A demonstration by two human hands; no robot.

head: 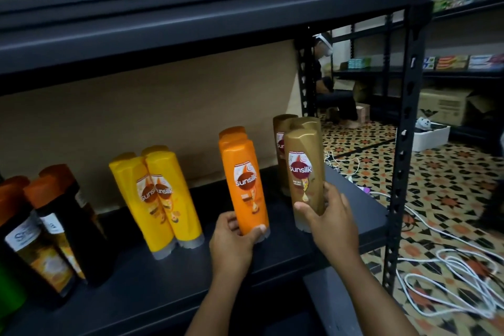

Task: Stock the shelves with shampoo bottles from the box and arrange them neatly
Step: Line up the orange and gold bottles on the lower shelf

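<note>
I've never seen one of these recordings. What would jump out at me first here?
Two bare hands at the centre: the left hand grips a bright orange plastic Sunsilk shampoo bottle, the right hand a golden-brown Sunsilk shampoo bottle, both at the front of a dark metal shelf. To their left stand yellow shampoo bottles; at right, white cables sprawl over a patterned tiled floor.

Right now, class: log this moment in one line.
left hand: holds orange bottle | right hand: holds gold bottle | shelf

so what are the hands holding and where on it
Left hand grips the orange bottle near its base; right hand grips the gold bottle near its base.
</note>
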